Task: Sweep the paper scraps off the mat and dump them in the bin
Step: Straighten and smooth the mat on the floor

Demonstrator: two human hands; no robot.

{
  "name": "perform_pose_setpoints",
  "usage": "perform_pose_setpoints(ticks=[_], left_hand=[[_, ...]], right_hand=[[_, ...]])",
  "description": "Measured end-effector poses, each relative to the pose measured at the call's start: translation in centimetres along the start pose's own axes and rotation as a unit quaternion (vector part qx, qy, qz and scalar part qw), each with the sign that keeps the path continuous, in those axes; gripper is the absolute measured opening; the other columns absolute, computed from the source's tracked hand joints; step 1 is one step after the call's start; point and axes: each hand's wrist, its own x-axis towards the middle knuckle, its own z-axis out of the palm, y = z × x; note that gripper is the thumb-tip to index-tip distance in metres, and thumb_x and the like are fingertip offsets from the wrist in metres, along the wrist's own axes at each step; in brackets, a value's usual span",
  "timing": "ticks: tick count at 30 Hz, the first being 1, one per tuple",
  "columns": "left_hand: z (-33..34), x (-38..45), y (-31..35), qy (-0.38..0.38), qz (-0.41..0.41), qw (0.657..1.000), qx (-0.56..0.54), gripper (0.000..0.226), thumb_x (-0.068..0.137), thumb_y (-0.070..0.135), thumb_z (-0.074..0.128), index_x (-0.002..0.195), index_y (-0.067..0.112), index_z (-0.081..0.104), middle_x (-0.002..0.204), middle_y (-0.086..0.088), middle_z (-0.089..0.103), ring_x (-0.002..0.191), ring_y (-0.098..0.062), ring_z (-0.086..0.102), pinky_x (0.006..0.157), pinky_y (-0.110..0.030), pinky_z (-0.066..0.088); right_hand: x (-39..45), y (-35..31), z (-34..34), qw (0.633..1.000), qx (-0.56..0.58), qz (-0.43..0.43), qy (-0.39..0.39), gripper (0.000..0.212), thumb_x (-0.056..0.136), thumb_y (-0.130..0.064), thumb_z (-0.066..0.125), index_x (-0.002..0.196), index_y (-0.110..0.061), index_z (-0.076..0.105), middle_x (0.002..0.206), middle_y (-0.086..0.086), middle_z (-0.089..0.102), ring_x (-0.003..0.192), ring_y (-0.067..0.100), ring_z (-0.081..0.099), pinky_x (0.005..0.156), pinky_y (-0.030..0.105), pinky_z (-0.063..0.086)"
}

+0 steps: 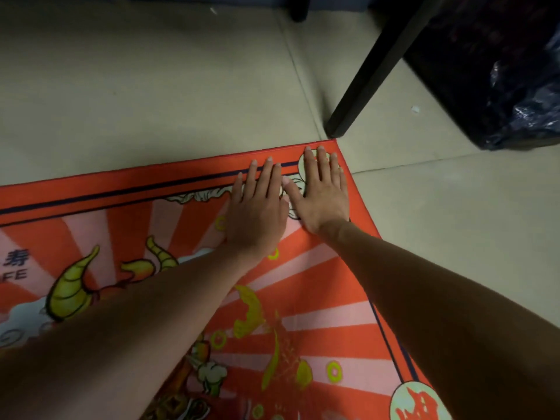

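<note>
A red mat [318, 301] with pink rays and yellow cartoon figures lies on the tiled floor. Both my hands lie flat on its far right corner, fingers straight and pointing away from me. My left hand [257, 207] presses the mat just inside the dark border stripe. My right hand [322, 189] lies beside it, thumbs nearly touching, its fingertips at the mat's far edge. A small white paper scrap [415, 109] sits on the floor beyond the corner. Another scrap [213, 10] lies far off near the wall. No scraps show on the mat itself.
A black table leg [363, 80] stands on the floor right at the mat's corner. To the right is a bin lined with a shiny black plastic bag [515, 95]. Pale floor tiles [151, 86] stretch beyond the mat.
</note>
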Motion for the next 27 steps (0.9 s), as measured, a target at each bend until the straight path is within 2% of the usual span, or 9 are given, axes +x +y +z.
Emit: perform_pose_setpoints(ticks=[2,5,9,13,18,23,27], left_hand=[[0.4,0.2,0.1,-0.001,0.009,1.0,0.019,0.058,0.099,0.036,0.025,0.151,0.012,0.033,0.159,-0.007,0.029,0.148,-0.029,0.024,0.117,-0.049,0.021],[0.4,0.2,0.0,-0.001,0.012,0.999,0.038,0.057,0.102,0.037,0.024,0.154,0.013,0.026,0.162,-0.007,0.023,0.15,-0.029,0.018,0.118,-0.05,0.018],[0.2,0.2,0.1,-0.011,0.034,0.998,0.05,0.059,0.103,0.036,0.021,0.154,0.009,0.022,0.163,-0.009,0.017,0.151,-0.029,0.014,0.12,-0.051,0.015],[-0.1,0.9,-0.3,-0.02,0.07,0.996,0.056,0.059,0.1,0.034,0.022,0.151,0.004,0.029,0.162,-0.012,0.02,0.15,-0.026,0.017,0.119,-0.049,0.018],[-0.2,1.2,-0.3,-0.022,0.088,0.995,0.043,0.058,0.099,0.038,0.032,0.151,0.012,0.033,0.162,-0.008,0.021,0.15,-0.028,0.017,0.119,-0.053,0.017],[-0.1,1.0,-0.3,-0.034,0.121,0.991,0.053,0.059,0.102,0.038,0.024,0.156,0.016,0.018,0.164,-0.007,0.015,0.151,-0.027,0.011,0.12,-0.051,0.013],[-0.3,1.1,-0.4,-0.038,0.127,0.991,0.035,0.059,0.103,0.039,0.019,0.157,0.014,0.015,0.164,-0.006,0.014,0.152,-0.025,0.008,0.12,-0.049,0.014]], right_hand=[[0.0,0.3,0.2,1.0,-0.01,-0.01,0.026,0.064,0.1,-0.053,0.014,0.156,-0.024,0.0,0.162,-0.001,-0.005,0.149,0.019,-0.011,0.122,0.036,-0.002],[0.8,0.8,0.3,0.999,-0.01,-0.025,0.035,0.06,0.102,-0.046,0.015,0.156,-0.023,0.005,0.163,0.0,0.002,0.15,0.018,-0.005,0.122,0.035,0.002],[3.1,2.2,0.0,0.996,-0.016,-0.084,0.019,0.064,0.101,-0.05,0.013,0.156,-0.02,0.003,0.163,0.001,0.002,0.15,0.016,-0.004,0.122,0.038,0.007],[4.0,3.0,-0.2,0.993,-0.019,-0.118,0.008,0.066,0.1,-0.054,0.014,0.156,-0.021,0.002,0.163,-0.003,0.0,0.149,0.012,-0.007,0.122,0.035,0.004],[5.0,3.9,-0.9,0.988,-0.013,-0.153,-0.003,0.064,0.1,-0.056,0.017,0.156,-0.028,0.003,0.162,-0.007,0.002,0.149,0.013,-0.004,0.122,0.036,0.005],[4.9,3.8,-0.7,0.989,-0.007,-0.149,0.006,0.057,0.103,-0.048,0.014,0.156,-0.028,0.003,0.162,-0.007,0.001,0.149,0.011,-0.004,0.122,0.032,0.003],[5.0,3.8,-0.8,0.988,-0.012,-0.156,0.003,0.058,0.103,-0.047,0.013,0.156,-0.026,0.0,0.162,-0.004,-0.001,0.149,0.012,-0.005,0.122,0.032,0.002]])
